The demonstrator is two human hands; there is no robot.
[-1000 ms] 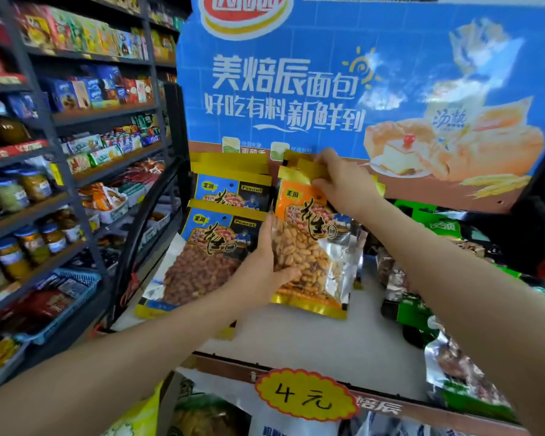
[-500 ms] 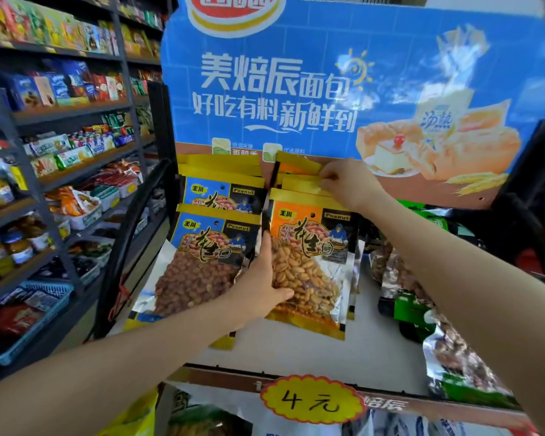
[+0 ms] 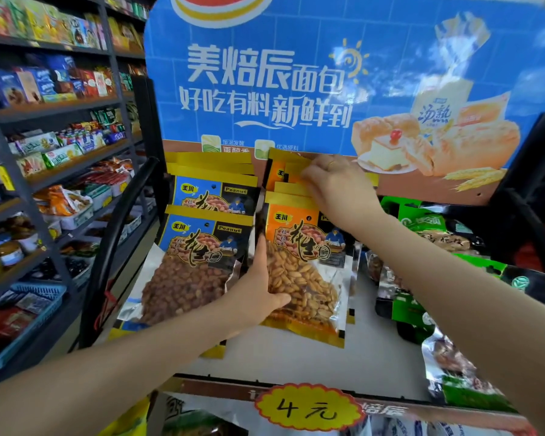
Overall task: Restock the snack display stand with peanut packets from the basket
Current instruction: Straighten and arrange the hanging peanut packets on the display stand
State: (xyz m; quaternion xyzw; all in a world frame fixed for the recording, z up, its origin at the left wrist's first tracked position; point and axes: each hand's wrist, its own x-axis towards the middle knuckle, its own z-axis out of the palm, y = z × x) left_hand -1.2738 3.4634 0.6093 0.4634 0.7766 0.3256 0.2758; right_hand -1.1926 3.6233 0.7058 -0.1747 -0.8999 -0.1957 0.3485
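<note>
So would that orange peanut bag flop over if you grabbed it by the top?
Probably a bit: the orange peanut bag is thin, crinkly film. Its loose nuts look bottom-heavy, and the left hand props it there. The glossy film may be slippery.

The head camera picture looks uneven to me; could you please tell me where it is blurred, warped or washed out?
Head view: the right hand at the packet tops is motion-blurred, while the left hand on the orange peanut packet is sharper; the wide lens bends the store shelves and the blue banner towards the edges; the banner's upper right corner is washed out.
</note>
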